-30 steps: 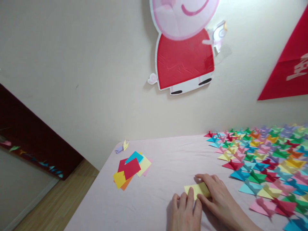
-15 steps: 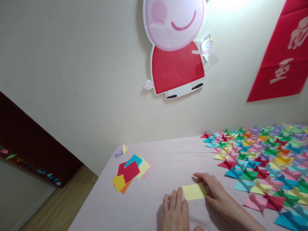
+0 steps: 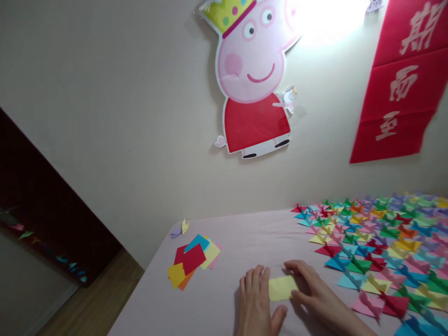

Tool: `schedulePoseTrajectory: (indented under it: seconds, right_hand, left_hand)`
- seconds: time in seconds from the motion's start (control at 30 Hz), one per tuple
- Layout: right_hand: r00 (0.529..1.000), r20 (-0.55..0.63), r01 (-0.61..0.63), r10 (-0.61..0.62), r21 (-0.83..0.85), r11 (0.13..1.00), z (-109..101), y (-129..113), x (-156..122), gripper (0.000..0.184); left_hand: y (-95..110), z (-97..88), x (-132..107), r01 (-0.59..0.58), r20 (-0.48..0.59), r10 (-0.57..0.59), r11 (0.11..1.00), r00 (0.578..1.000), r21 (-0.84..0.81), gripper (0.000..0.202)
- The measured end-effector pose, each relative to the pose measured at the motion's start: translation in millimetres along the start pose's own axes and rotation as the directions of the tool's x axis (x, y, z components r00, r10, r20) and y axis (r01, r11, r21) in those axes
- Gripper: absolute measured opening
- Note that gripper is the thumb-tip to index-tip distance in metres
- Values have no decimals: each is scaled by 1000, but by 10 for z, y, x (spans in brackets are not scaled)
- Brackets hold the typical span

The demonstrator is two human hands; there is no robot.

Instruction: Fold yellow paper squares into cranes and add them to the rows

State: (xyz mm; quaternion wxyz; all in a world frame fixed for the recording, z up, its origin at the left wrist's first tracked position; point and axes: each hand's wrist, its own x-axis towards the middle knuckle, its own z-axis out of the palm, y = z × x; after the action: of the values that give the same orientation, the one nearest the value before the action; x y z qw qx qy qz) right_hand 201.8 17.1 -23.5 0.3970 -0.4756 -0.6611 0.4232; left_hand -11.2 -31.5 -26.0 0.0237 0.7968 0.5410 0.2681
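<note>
The small pale yellow paper (image 3: 283, 288) lies flat on the pink-covered counter (image 3: 196, 308), between the two hands. It shows as a plain oblong with no wings, neck or tail, so I judge it to be at an early stage; whether it is folded double or a single layer I cannot tell.

The left hand (image 3: 255, 298) is open, palm down, fingers close together and thumb spread, with its fingertips by the paper's left edge; whether they press on it is unclear. The right hand (image 3: 311, 289) is loosely curved and not closed, thumb and forefinger apart at the paper's right end, the thumb appearing to meet it.

To the right, many folded paper birds (image 3: 377, 262) stand in close rows, in red, blue, green, pink, yellow and more; these look finished. To the left, a loose fan of coloured sheets (image 3: 194, 259) overlaps, flat and seemingly unfolded, so that part of the work looks undone. Near the far left corner sit a purple folded piece (image 3: 176, 232) and a yellow folded piece (image 3: 185, 227), beside each other.

Beyond the counter, a cartoon pig cutout (image 3: 257, 122) and a red banner (image 3: 394, 100) hang on the wall (image 3: 140, 116)
</note>
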Motion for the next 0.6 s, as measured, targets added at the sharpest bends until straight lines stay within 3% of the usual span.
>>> schedulePoseTrajectory:
  seconds: [0.1, 0.2, 0.4, 0.6]
  right_hand:
    - [999, 0, 32, -32, -97, 995, 12, -73, 4, 49]
    - [999, 18, 45, -43, -111, 993, 6, -119, 19, 39]
    - [995, 78, 65, -57, -103, 992, -143, -229, 75, 7]
    - [1000, -15, -16, 16, 4, 1000, -317, -312, 166, 35]
  left_hand:
    - [135, -54, 143, 76, 87, -70, 994, 994, -79, 50]
    - [241, -54, 204, 138, 60, -130, 978, 990, -155, 33]
    - [307, -27, 216, 126, 13, -128, 949, 992, -290, 36]
    - [271, -190, 353, 349, 258, -259, 840, 931, -416, 28]
